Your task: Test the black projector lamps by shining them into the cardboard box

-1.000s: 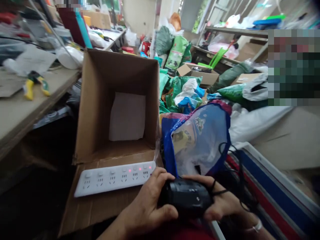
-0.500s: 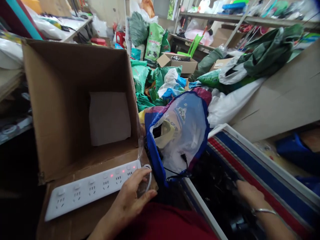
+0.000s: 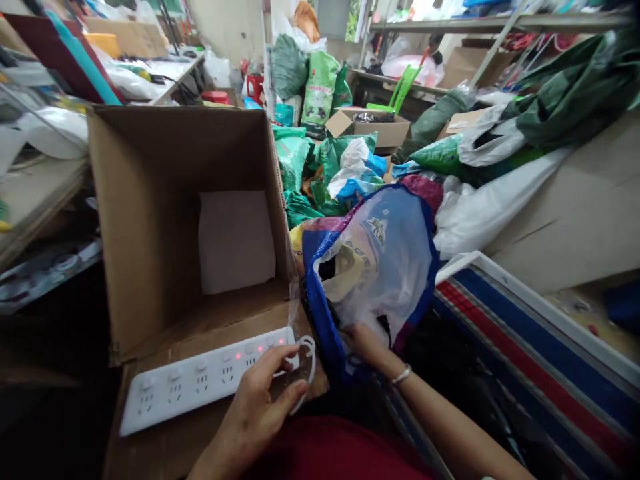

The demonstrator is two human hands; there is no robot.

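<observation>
Bags point(image 3: 293, 159) lie behind; right hand point(image 3: 367, 343) reaches into a sack point(image 3: 403, 250), grip unclear, perhaps needing plug point(image 3: 384, 323) clearance; left hand point(image 3: 260, 392) unclenched

Txt: none legible | blue-rim bag point(image 3: 405, 273): print blurred | grn sack point(image 3: 321, 88): ditto

I'd call this a crowded little workshop that doubles as a storeroom. Left of the left hand point(image 3: 260, 397) there's a worn workbench point(image 3: 43, 193), and beyond it a long table point(image 3: 176, 81) piled with stuff. Just by that hand lies a many-socket power strip point(image 3: 175, 388), with a big open carton point(image 3: 155, 233) behind. The right hand point(image 3: 367, 345) is inside a blue-rimmed sack point(image 3: 405, 247); past it, green bags point(image 3: 295, 157) heap up, beside a smaller box of dark bits point(image 3: 387, 137), and farther off stand loaded shelves point(image 3: 440, 27).
</observation>
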